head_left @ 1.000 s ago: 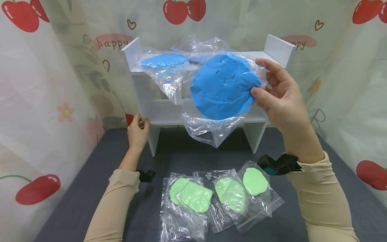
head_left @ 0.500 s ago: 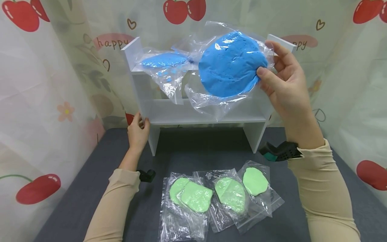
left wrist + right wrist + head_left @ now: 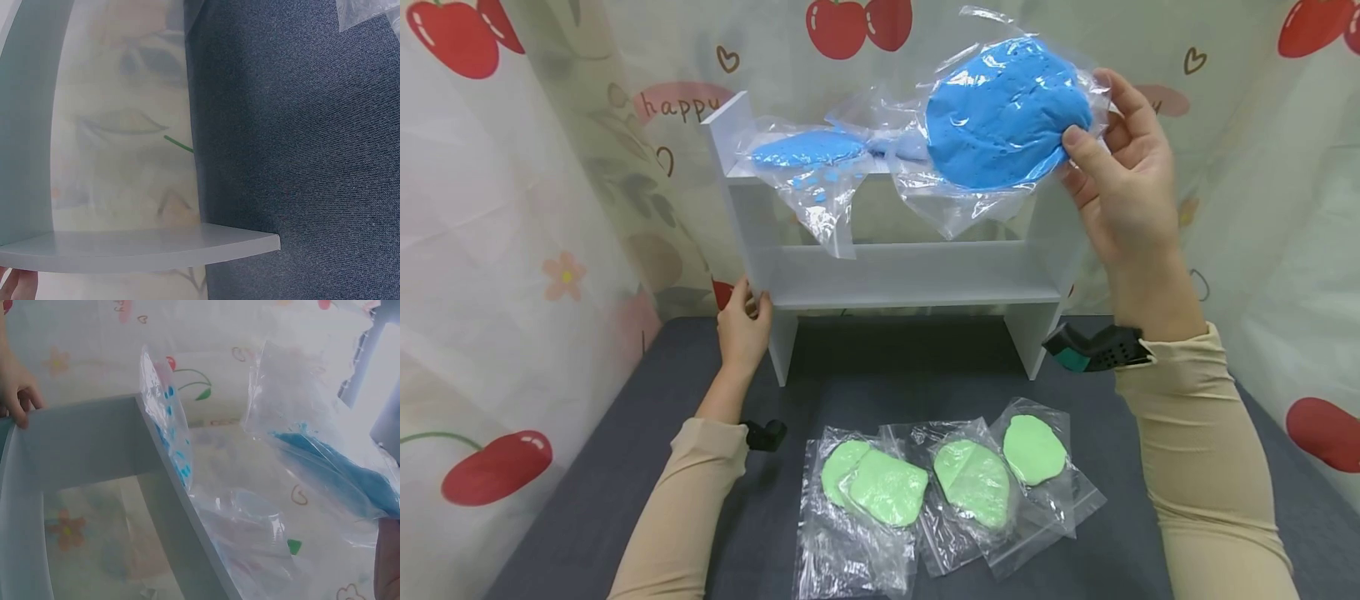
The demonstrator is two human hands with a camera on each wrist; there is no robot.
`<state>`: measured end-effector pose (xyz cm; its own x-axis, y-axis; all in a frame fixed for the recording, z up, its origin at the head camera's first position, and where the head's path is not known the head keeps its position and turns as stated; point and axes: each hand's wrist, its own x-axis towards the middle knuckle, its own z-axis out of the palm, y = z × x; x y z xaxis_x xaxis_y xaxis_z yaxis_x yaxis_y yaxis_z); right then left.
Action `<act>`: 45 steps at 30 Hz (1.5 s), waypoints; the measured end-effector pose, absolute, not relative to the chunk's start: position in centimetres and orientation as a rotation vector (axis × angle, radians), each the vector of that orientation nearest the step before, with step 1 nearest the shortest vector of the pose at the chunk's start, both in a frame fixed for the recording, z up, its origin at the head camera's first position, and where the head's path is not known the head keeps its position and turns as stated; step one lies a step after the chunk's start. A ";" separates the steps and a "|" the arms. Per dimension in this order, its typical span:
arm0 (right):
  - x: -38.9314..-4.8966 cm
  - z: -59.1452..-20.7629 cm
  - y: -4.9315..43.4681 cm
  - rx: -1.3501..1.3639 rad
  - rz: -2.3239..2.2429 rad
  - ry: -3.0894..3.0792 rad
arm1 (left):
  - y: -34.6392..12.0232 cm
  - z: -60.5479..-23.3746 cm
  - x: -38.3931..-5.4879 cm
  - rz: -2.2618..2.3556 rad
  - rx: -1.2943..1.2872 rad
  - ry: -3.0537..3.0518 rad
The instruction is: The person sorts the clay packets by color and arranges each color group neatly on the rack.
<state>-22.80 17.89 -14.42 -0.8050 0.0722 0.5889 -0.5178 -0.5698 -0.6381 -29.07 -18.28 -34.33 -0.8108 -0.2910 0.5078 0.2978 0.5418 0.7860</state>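
My right hand [image 3: 1135, 187] pinches a clear plastic bag by its right edge, thumb in front and fingers behind. Inside is a large flat round of blue clay-like dough [image 3: 1007, 112], held up before the top of a white shelf [image 3: 917, 279]. Seen edge-on in the right wrist view, the blue dough [image 3: 337, 469] hangs above the shelf top. My left hand [image 3: 743, 329] grips the shelf's left side panel low down. On the top board lies another bagged blue piece [image 3: 808, 150], its bag drooping over the front. More blue [image 3: 910, 146] shows beside it, partly hidden.
Several bagged flat pale green pieces [image 3: 887, 487] lie on the dark tabletop [image 3: 587, 500] in front of the shelf, some bags overlapping. A printed curtain [image 3: 962, 25] hangs behind and at both sides. The shelf's left upright [image 3: 727, 137] rises above the top board.
My right hand has lifted the bagged blue dough up and to the right, from in front of the shelf to top-board height and above. My left hand stays on the side panel.
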 end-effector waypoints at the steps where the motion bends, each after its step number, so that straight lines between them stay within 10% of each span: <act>1: -22.9 -14.4 18.0 0.725 2.411 -1.204 | -18.3 -34.3 -29.1 -1.266 -0.003 -2.176; 45: -29.3 -13.7 19.2 0.165 2.519 -0.925 | -18.3 -34.4 -29.2 -1.269 0.003 -2.172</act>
